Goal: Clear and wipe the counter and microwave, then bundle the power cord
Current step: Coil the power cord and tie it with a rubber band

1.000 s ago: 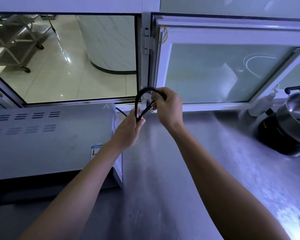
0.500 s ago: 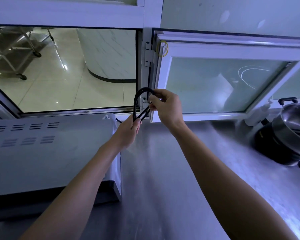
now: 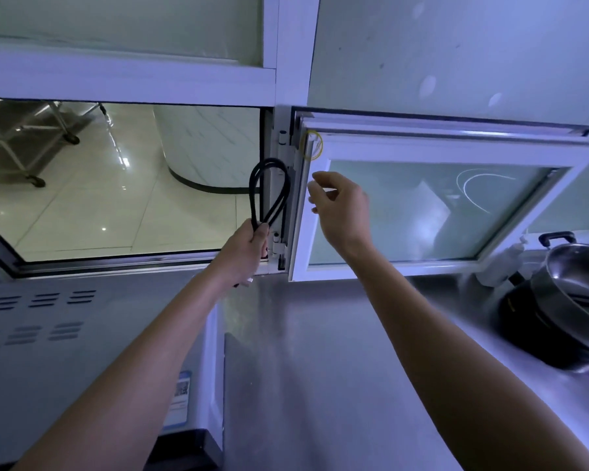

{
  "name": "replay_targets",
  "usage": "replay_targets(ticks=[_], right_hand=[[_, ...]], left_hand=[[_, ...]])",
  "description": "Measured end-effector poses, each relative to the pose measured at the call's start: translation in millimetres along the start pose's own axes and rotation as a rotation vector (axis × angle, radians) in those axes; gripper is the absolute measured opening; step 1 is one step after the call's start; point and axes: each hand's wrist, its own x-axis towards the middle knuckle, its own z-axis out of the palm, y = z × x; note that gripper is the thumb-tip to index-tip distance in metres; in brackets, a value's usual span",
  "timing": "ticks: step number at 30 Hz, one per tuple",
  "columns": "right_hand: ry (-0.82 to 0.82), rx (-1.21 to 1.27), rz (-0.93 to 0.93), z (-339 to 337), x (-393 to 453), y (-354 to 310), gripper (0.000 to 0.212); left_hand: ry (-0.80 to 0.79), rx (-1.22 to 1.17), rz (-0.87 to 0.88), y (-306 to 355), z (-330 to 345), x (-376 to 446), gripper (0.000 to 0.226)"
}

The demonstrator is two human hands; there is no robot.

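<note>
Steel counter (image 3: 320,385) (tiled room beyond)

Before us a white-framed window (image 3: 432,212) stands ajar with frosted glass, beside an opening onto a glossy tiled floor (image 3: 92,205) and a wheeled metal rack (image 3: 24,137).

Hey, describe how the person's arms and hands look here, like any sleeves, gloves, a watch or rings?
Both arms are bare from the frame's bottom edge to the fingertips: no sleeves show. The left hand and right hand wear no gloves. Neither wrist carries a watch or bracelet, and no rings show on the visible fingers. No markings or tattoos are visible on either forearm.
</note>
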Motion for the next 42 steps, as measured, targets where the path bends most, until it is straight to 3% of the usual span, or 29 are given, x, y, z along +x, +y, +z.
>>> replay_targets(ticks=[7, 14, 24, 32, 42], right_hand=[[0.103, -0.193, -0.243, 3, 60, -13, 0.019], [0.093, -0.346, -0.25, 9, 87, -9, 0.021], [0.058, -0.335, -0.268, 9, 101, -12, 0.022], [0.054, -0.093, -0.122, 1, 61, -3, 0.015], [-0.003, 0.447, 0.392, -26, -62, 54, 0.013]], left_hand=[[-0.022, 0.135, 0.036, 21, -8, 23, 0.03], [-0.011, 0.196, 0.066, 27, -12, 38, 0.031], [0.013, 0.119, 0.062, 18, -5, 40, 0.031], [0.04, -0.099, -0.008, -4, -2, 21, 0.027], [-0.054, 0.116, -0.036, -30, 31, -41, 0.027]])
